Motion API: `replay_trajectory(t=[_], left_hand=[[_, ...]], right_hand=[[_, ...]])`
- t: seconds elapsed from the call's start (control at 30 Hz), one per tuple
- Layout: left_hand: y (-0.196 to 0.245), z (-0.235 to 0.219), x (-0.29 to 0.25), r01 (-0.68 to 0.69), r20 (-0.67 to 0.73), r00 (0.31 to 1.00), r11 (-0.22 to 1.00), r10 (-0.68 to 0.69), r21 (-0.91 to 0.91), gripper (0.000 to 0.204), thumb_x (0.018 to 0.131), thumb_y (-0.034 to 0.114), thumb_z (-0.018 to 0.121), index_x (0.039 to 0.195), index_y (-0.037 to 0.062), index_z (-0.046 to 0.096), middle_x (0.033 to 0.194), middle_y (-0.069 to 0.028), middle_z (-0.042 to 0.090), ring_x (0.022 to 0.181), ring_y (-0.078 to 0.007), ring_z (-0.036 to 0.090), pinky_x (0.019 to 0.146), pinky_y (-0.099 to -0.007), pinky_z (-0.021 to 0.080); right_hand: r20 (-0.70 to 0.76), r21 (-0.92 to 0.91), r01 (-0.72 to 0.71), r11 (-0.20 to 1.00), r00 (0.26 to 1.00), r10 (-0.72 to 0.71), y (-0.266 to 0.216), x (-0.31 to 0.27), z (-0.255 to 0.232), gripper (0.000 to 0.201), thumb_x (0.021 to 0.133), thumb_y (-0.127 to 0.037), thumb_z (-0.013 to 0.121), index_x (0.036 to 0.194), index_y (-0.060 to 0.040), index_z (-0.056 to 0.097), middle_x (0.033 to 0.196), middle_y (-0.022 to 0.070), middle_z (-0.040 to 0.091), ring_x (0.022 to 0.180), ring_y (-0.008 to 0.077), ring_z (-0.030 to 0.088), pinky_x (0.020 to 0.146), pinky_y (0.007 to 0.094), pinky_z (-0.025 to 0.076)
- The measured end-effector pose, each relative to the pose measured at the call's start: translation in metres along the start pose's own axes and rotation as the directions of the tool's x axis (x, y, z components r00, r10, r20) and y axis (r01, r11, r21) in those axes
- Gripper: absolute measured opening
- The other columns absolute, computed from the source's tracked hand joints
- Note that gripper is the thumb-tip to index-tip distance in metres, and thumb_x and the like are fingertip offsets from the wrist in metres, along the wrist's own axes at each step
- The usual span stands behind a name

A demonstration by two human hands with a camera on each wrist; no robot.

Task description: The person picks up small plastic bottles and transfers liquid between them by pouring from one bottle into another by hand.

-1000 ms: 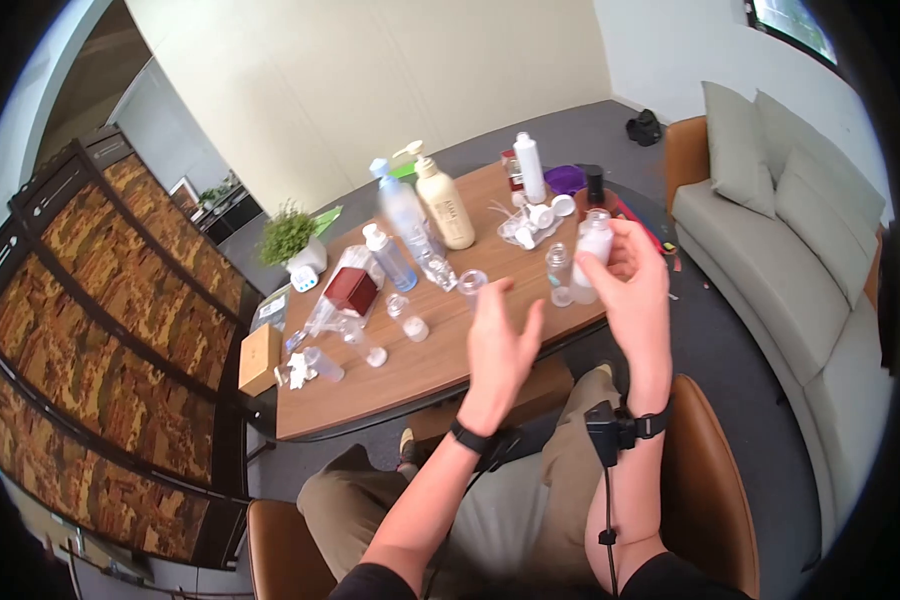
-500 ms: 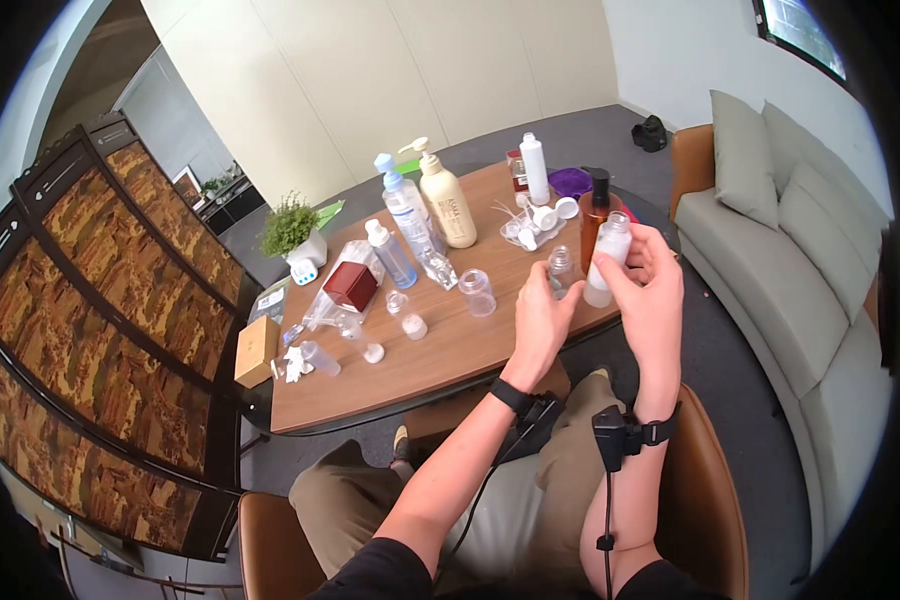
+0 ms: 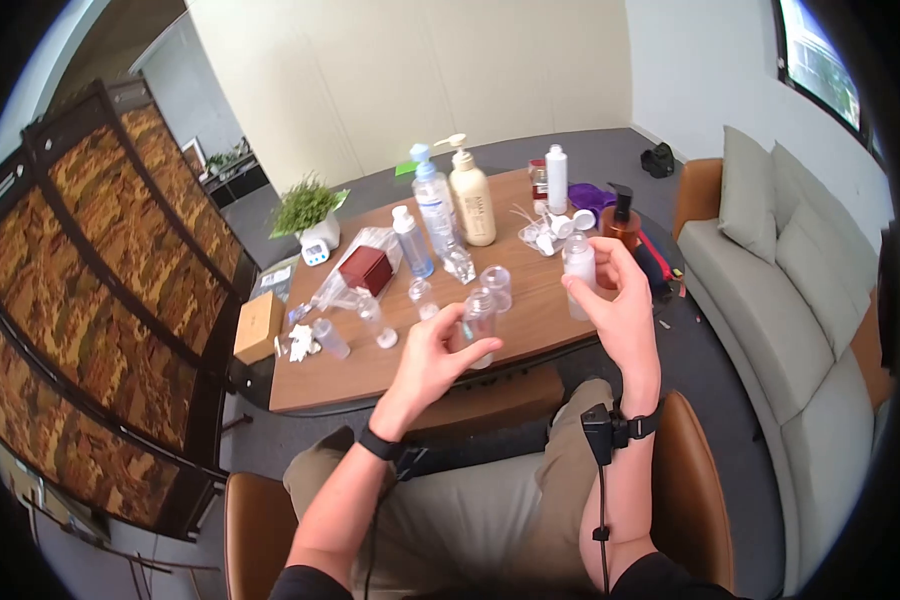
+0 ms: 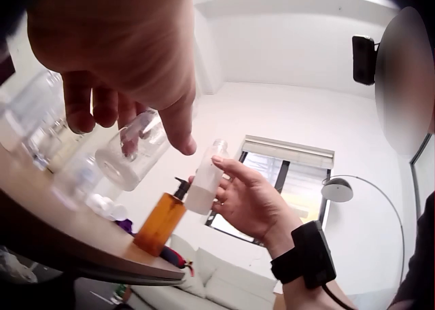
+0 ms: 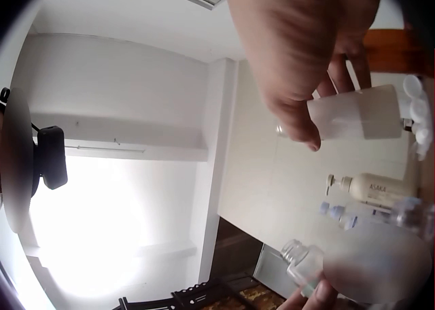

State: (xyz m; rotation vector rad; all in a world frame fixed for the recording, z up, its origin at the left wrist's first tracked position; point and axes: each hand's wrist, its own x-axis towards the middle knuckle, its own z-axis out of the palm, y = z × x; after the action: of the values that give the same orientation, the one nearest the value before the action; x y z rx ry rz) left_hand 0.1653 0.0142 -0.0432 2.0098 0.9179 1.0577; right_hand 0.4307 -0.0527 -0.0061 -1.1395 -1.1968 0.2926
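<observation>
The left hand (image 3: 432, 362) grips a small clear bottle (image 3: 479, 318) in the head view, holding it over the table's front edge. In the right hand (image 3: 620, 305) is an uncapped bottle (image 3: 578, 280) with whitish contents, upright between thumb and fingers. The right wrist view shows that same frosted bottle (image 5: 360, 114) under the right hand, and the clear bottle's open neck (image 5: 294, 253) below. A wide clear jar (image 3: 496, 288) stands just behind the left hand's bottle.
On the wooden table (image 3: 420, 372) stand a cream pump bottle (image 3: 473, 205), a blue-capped bottle (image 3: 435, 205), an amber pump bottle (image 3: 620, 228), white caps (image 3: 560, 228), a dark red box (image 3: 366, 270) and several small bottles at the left. A plant (image 3: 308, 208) sits behind.
The left hand has taken hold of the clear bottle from the table's right side and carried it left. The right hand has moved slightly left with its bottle.
</observation>
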Motion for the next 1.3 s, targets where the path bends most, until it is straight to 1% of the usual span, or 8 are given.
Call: replay_trajectory(t=[0.07, 0.2, 0.27, 0.33, 0.37, 0.47, 0.7, 1.3], left_hand=[[-0.012, -0.031, -0.025, 0.046, -0.024, 0.999, 0.999, -0.046, 0.024, 0.045, 0.092, 0.027, 0.097, 0.125, 0.0027, 0.078, 0.069, 0.0086, 0.039, 0.064, -0.0046, 0.034, 0.057, -0.0294, 0.028], [-0.06, -0.059, -0.064, 0.073, -0.213, 0.964, 0.929, -0.159, -0.362, 0.035, 0.096, 0.022, 0.094, 0.122, 0.0023, 0.078, 0.071, 0.0114, 0.044, 0.066, -0.0019, 0.037, 0.058, -0.0264, 0.03], [-0.051, -0.075, -0.069, 0.045, -0.247, 0.968, 0.999, -0.049, -0.02, 0.041, 0.093, 0.026, 0.095, 0.12, 0.0006, 0.078, 0.067, 0.0049, 0.042, 0.063, -0.0056, 0.038, 0.057, -0.0296, 0.032], [-0.046, -0.085, -0.072, 0.005, -0.253, 0.968, 1.0, -0.007, -0.009, 0.046, 0.091, 0.031, 0.095, 0.119, -0.0003, 0.077, 0.066, -0.0018, 0.041, 0.061, -0.0119, 0.039, 0.057, -0.0347, 0.035], [-0.052, -0.086, -0.075, 0.014, -0.257, 0.966, 1.0, -0.014, 0.001, 0.045, 0.092, 0.032, 0.093, 0.119, -0.0001, 0.076, 0.071, -0.0077, 0.055, 0.061, -0.0185, 0.048, 0.06, -0.0382, 0.043], [-0.052, -0.088, -0.081, -0.117, -0.342, 0.924, 0.979, 0.169, 0.167, 0.045, 0.092, 0.026, 0.093, 0.123, -0.0024, 0.077, 0.075, -0.0038, 0.059, 0.061, -0.0122, 0.044, 0.058, -0.0331, 0.04], [-0.057, -0.094, -0.08, -0.129, -0.338, 0.919, 0.966, 0.202, 0.226, 0.045, 0.092, 0.03, 0.091, 0.122, 0.0004, 0.075, 0.093, -0.008, 0.067, 0.065, -0.0218, 0.053, 0.063, -0.0378, 0.047], [-0.063, -0.075, -0.072, -0.17, -0.25, 0.936, 0.942, 0.246, 0.288, 0.047, 0.093, 0.029, 0.092, 0.124, -0.0009, 0.072, 0.095, -0.0087, 0.067, 0.063, -0.0198, 0.049, 0.06, -0.0373, 0.045]], right_hand=[[0.178, 0.081, -0.013, 0.997, 0.984, -0.002, -0.004, -0.004, 0.021, 0.046, 0.093, -0.006, 0.087, 0.134, 0.0023, 0.068, 0.115, 0.0095, 0.081, 0.104, 0.0157, 0.074, 0.098, 0.0337, 0.058], [0.37, 0.122, -0.004, 0.992, 0.928, -0.042, -0.012, -0.019, 0.075, 0.046, 0.092, -0.006, 0.089, 0.133, 0.0011, 0.071, 0.113, 0.0071, 0.08, 0.105, 0.0145, 0.073, 0.098, 0.0338, 0.058], [0.421, 0.132, -0.003, 0.991, 0.905, -0.054, -0.008, -0.025, 0.1, 0.045, 0.092, -0.009, 0.09, 0.133, 0.0001, 0.072, 0.112, 0.006, 0.079, 0.103, 0.0151, 0.073, 0.099, 0.0348, 0.057], [0.458, 0.069, 0.011, 0.998, 0.888, -0.041, -0.008, -0.029, 0.118, 0.047, 0.092, -0.01, 0.09, 0.134, -0.0007, 0.072, 0.112, 0.0049, 0.079, 0.104, 0.0156, 0.072, 0.101, 0.0352, 0.055], [0.478, 0.059, 0.019, 0.998, 0.877, -0.045, -0.009, -0.03, 0.124, 0.047, 0.092, -0.01, 0.09, 0.134, -0.0007, 0.072, 0.112, 0.0049, 0.079, 0.104, 0.0156, 0.072, 0.101, 0.0352, 0.055], [0.499, 0.047, 0.046, 0.998, 0.864, -0.064, -0.012, -0.031, 0.139, 0.049, 0.091, -0.011, 0.091, 0.136, -0.0013, 0.073, 0.115, 0.0045, 0.079, 0.105, 0.0159, 0.071, 0.104, 0.0361, 0.054], [0.555, -0.023, 0.138, 0.99, 0.826, -0.102, -0.025, -0.034, 0.151, 0.049, 0.09, -0.01, 0.091, 0.135, -0.0023, 0.074, 0.122, 0.0056, 0.078, 0.113, 0.0178, 0.069, 0.106, 0.0369, 0.053], [0.559, -0.073, 0.299, 0.952, 0.803, -0.209, -0.017, -0.036, 0.133, 0.051, 0.087, -0.001, 0.087, 0.137, -0.0048, 0.079, 0.12, 0.0106, 0.076, 0.114, 0.0255, 0.07, 0.104, 0.0382, 0.054]])
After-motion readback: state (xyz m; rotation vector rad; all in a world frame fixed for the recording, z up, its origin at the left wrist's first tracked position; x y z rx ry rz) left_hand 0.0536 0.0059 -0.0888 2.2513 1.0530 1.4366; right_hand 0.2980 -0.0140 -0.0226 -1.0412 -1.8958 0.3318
